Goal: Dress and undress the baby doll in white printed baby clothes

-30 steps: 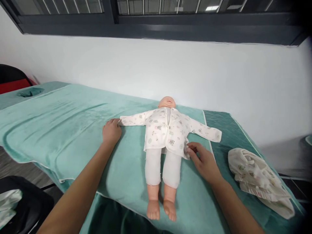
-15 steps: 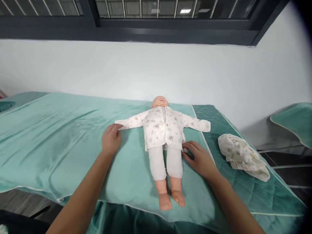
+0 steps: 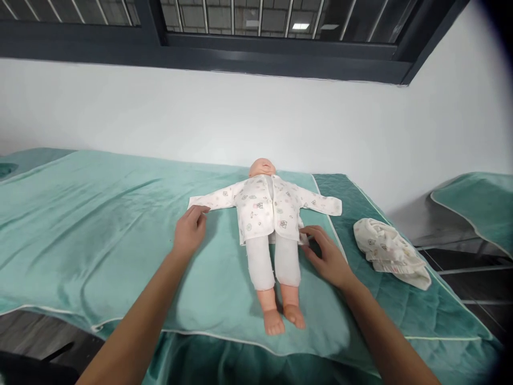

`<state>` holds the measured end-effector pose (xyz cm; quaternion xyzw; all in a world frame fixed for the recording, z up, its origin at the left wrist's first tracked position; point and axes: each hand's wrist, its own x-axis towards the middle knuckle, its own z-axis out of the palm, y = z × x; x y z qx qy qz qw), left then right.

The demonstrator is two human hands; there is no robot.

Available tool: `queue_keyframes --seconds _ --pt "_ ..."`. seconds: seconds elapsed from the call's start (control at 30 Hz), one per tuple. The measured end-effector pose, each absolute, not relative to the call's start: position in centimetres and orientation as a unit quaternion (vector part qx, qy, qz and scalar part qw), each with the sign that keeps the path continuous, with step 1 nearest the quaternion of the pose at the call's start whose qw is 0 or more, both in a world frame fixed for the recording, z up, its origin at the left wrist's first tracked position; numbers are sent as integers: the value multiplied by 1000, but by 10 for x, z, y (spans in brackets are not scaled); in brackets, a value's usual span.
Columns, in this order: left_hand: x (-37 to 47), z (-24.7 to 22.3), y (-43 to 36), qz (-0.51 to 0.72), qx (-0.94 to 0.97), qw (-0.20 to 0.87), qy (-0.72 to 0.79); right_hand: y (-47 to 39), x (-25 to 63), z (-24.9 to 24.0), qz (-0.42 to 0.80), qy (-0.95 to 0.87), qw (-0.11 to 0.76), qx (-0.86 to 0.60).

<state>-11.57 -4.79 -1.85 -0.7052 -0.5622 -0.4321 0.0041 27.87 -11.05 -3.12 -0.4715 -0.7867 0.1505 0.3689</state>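
A baby doll point(image 3: 262, 167) lies on its back with bare feet toward me. It wears a white printed jacket point(image 3: 256, 206), its front edges meeting below the chest, and white leg coverings point(image 3: 260, 262). Both sleeves stretch out sideways. My left hand point(image 3: 191, 227) is by the left-side sleeve, its bent fingertips touching the lower edge near the cuff; the sleeve does not look gripped. On the other side, my right hand point(image 3: 326, 255) has thumb and forefinger closed on the jacket's lower side hem. The thumb's contact with the cloth is partly hidden.
A light green sheet point(image 3: 120, 230) covers the bed, over a darker quilted cover point(image 3: 385, 305) at right. A crumpled white printed cloth point(image 3: 390, 254) rests there. Behind stand a white wall point(image 3: 200, 112) and a dark window frame point(image 3: 280, 59). Another green-covered surface point(image 3: 476, 203) is at far right.
My left hand has slid right along the sleeve, toward the doll's body. My right hand stays at the jacket's hem. The view has shifted slightly.
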Motion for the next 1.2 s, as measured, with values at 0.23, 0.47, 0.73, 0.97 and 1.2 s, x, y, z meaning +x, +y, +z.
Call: queue_keyframes --seconds 0.23,0.47,0.73,0.97,1.2 --pt "-54 -16 -86 -394 -727 -216 -519 -100 282 -38 189 -719 455 -490" --pt "-22 -17 -100 -360 -734 -211 -537 -111 274 -35 63 -803 372 -462" --pt "-34 -20 -109 -414 -692 -184 -563 -112 274 -32 106 -784 400 -462" --pt "-39 -26 -99 -492 -631 -286 -528 -95 285 -39 258 -608 517 -544" --pt "-31 -7 -65 -520 -481 -492 -507 -27 279 -43 307 -515 524 -605"
